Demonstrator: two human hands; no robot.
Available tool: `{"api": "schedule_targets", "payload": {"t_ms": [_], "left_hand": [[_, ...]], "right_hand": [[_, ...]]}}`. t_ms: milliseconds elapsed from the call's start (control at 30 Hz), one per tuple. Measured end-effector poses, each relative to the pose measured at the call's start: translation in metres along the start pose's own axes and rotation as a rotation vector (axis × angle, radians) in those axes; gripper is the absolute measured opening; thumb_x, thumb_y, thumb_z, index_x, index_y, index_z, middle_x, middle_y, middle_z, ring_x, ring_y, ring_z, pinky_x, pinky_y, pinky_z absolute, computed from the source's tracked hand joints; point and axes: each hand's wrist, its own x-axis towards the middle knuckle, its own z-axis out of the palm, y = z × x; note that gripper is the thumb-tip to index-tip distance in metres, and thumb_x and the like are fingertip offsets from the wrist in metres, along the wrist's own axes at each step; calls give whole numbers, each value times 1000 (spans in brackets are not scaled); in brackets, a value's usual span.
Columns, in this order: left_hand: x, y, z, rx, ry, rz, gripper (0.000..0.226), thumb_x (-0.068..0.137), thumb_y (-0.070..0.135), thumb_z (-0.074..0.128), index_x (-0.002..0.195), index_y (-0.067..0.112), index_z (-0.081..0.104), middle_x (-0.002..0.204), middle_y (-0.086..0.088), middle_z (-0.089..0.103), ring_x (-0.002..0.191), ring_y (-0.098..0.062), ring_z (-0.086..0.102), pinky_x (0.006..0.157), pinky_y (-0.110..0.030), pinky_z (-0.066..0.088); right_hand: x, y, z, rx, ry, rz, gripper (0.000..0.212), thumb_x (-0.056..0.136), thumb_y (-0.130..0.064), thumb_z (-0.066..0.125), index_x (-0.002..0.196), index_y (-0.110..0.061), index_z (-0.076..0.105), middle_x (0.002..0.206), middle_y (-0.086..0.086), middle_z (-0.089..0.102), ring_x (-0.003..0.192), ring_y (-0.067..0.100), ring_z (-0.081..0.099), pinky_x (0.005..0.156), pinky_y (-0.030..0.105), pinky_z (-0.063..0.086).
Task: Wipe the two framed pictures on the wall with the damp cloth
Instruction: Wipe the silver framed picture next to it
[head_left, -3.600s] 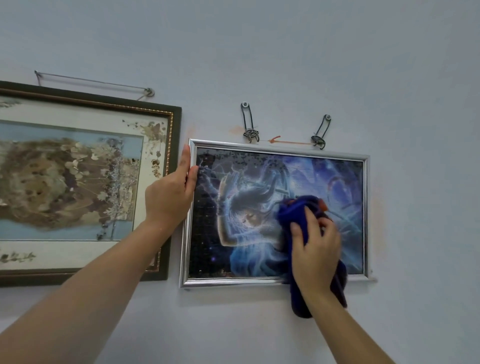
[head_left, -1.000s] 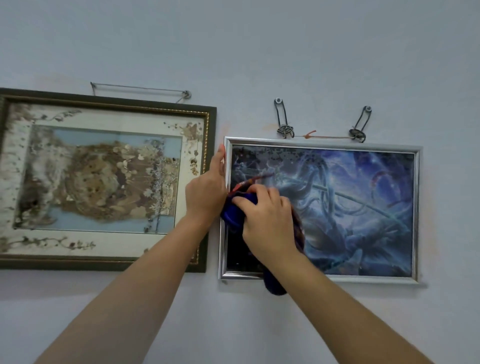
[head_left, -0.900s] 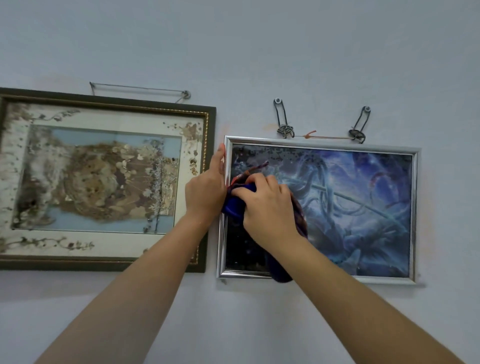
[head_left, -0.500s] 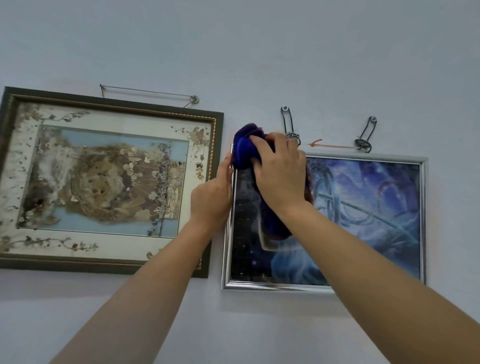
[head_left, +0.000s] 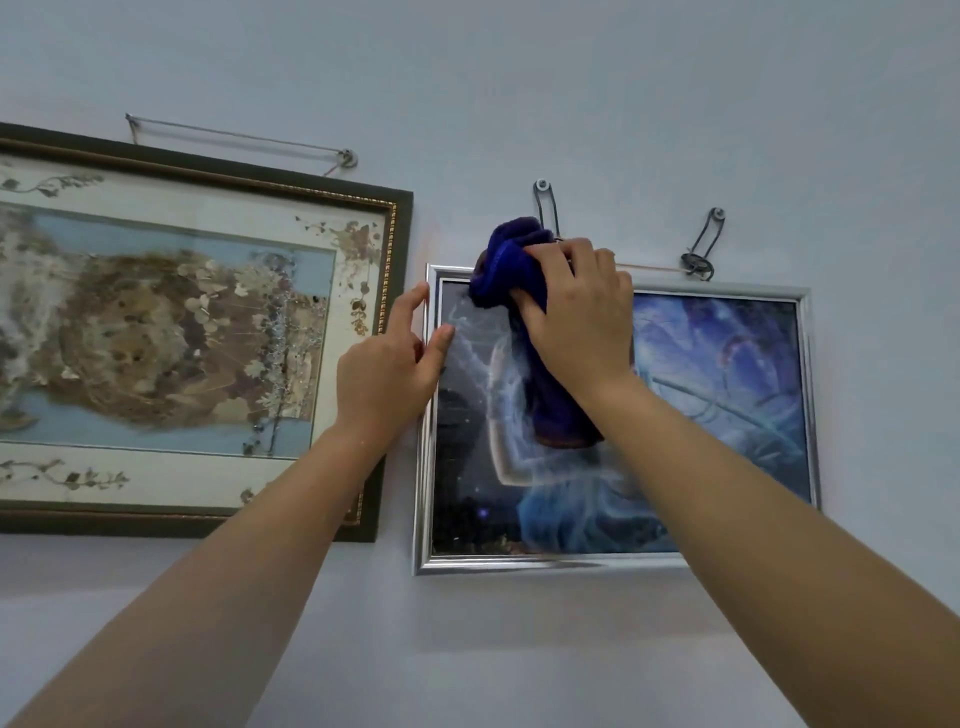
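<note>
Risen from mid-picture, the right hand (head_left: 574, 317) clutches the cloth (head_left: 511, 270) at the silver frame (head_left: 423, 467) top.

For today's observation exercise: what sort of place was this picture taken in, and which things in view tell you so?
Probably a room in a home. A plain painted wall holds two decorative pictures: a dark-framed pressed-flower picture and a silver-framed fantasy picture, hung on simple wire hooks.

You'll find no readable text, label, brand or number anywhere here, on either framed picture or the wall.
</note>
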Motion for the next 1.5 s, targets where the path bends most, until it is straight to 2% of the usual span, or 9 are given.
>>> {"api": "schedule_targets", "payload": {"t_ms": [200, 367, 533, 800, 867, 967, 1033, 1233, 1500], "left_hand": [[-1, -2, 2, 23, 27, 27, 47, 97, 39, 45, 133, 9, 46, 46, 8, 48, 34, -7, 37, 37, -17, 20], [0, -3, 2, 17, 38, 46, 45, 97, 36, 46, 132, 8, 48, 45, 10, 44, 33, -12, 37, 36, -17, 19], [1, -3, 4, 12, 59, 59, 46, 97, 39, 43, 131, 9, 49, 45, 5, 47, 32, -14, 38, 34, -18, 23], [-1, -5, 5, 31, 48, 101, 46, 98, 38, 42, 133, 8, 46, 45, 5, 46, 33, -13, 37, 35, -17, 24], [0, -6, 5, 15, 57, 99, 46, 98, 37, 44, 133, 7, 47, 45, 6, 44, 33, -13, 36, 35, -18, 24], [-2, -7, 7, -18, 90, 100, 45, 98, 36, 46, 131, 6, 49, 45, 9, 41, 33, -8, 31, 36, -17, 20], [-2, -8, 9, -42, 107, 105, 45, 98, 37, 45, 130, 6, 49, 45, 9, 40, 34, -4, 28, 37, -16, 18], [-1, -7, 8, -46, 127, 103, 46, 98, 38, 44, 131, 6, 50, 47, 5, 44, 35, -13, 36, 37, -15, 22], [-3, -8, 9, -48, 136, 127, 44, 99, 35, 45, 130, 4, 51, 49, -2, 50, 38, -17, 41, 42, -14, 23]], "right_hand": [[-6, 8, 0, -44, 64, 1, 32, 89, -27, 57, 117, -12, 62, 112, 14, 61, 96, 35, 56, 75, 43, 41], [-22, 64, -7, -50, 84, 192, 37, 84, -19, 57, 119, -9, 59, 115, 21, 58, 102, 41, 53, 80, 47, 41], [-33, 134, -22, -123, 94, 265, 38, 87, -21, 55, 122, -6, 56, 115, 26, 56, 101, 45, 51, 81, 51, 41], [-40, 148, -20, -96, 161, 343, 39, 87, -24, 54, 123, -10, 55, 122, 22, 56, 106, 41, 51, 80, 47, 41], [-41, 151, -18, -61, 195, 436, 40, 87, -28, 53, 124, -12, 54, 125, 19, 55, 110, 39, 50, 83, 46, 41], [-42, 170, -24, 27, 267, 783, 47, 85, -33, 52, 126, -11, 50, 132, 15, 51, 120, 35, 48, 92, 48, 43], [-42, 187, -31, 61, 263, 902, 48, 84, -35, 53, 126, -11, 48, 134, 13, 50, 123, 34, 47, 93, 49, 44], [-69, 196, -43, -23, 146, 701, 41, 85, -33, 57, 118, -10, 48, 125, 19, 52, 115, 37, 50, 83, 45, 43], [-231, 189, -56, -217, -82, 453, 30, 88, -10, 64, 113, 0, 52, 106, 30, 55, 90, 46, 51, 72, 53, 45]]}}
